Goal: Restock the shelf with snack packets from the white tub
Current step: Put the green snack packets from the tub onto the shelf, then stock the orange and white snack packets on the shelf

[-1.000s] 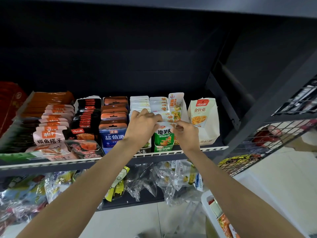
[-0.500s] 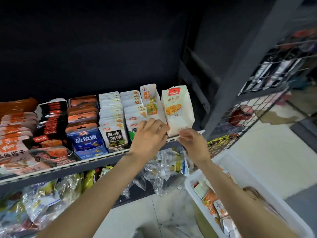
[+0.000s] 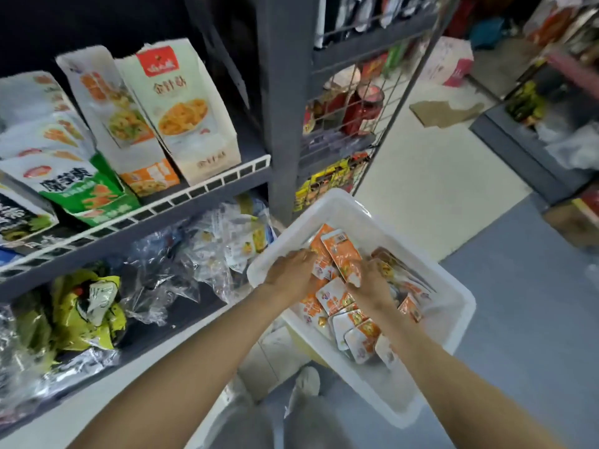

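The white tub [image 3: 450, 306] stands low at the right of the shelf [image 3: 194, 196] and holds several orange-and-white snack packets [image 3: 356, 335]. Both my hands are down inside it. My left hand [image 3: 290, 273] lies palm down on the packets at the tub's left side, fingers bent over them. My right hand [image 3: 372, 283] grips an upright orange packet [image 3: 342, 254] by its lower edge. On the shelf above stand display boxes of packets: a green-and-white one [image 3: 81, 189], an orange-trimmed one [image 3: 113, 115] and a cream one [image 3: 181, 105].
A grey upright post [image 3: 285, 102] stands between shelf and tub. The lower shelf holds clear and yellow bags [image 3: 87, 306]. A wire rack [image 3: 353, 105] with red jars lies right of the post. My shoe [image 3: 308, 380] is on the floor below the tub.
Both hands left the shelf's front row and dropped down to the right into the tub. My view swung down and right with them. The right hand now holds a packet.
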`<state>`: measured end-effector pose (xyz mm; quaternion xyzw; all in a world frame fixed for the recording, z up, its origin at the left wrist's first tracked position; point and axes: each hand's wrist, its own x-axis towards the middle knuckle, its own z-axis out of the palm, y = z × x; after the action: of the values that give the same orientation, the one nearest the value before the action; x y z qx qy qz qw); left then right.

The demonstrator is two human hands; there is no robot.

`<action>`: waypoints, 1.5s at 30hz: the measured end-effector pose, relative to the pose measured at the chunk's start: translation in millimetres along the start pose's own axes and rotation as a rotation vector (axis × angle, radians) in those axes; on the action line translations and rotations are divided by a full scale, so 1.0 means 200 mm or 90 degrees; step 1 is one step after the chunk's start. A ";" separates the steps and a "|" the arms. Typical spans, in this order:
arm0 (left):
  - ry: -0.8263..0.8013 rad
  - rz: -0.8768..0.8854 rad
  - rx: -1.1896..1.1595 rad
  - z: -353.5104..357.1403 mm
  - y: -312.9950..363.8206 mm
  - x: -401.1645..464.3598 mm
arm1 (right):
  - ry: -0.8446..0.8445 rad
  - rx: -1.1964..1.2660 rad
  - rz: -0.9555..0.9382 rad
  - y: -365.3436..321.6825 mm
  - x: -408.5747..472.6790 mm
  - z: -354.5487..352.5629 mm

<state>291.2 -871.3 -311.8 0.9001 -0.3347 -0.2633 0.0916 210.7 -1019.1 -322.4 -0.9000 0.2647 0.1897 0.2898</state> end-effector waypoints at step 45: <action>0.593 -0.081 -0.150 -1.01 -0.33 -0.73 | 0.190 0.095 -0.558 -0.95 -0.22 -0.60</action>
<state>343.0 -729.4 -103.3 0.9246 -0.1701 0.1266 0.3165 310.6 -946.1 -129.0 -0.9209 -0.0887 -0.1018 0.3656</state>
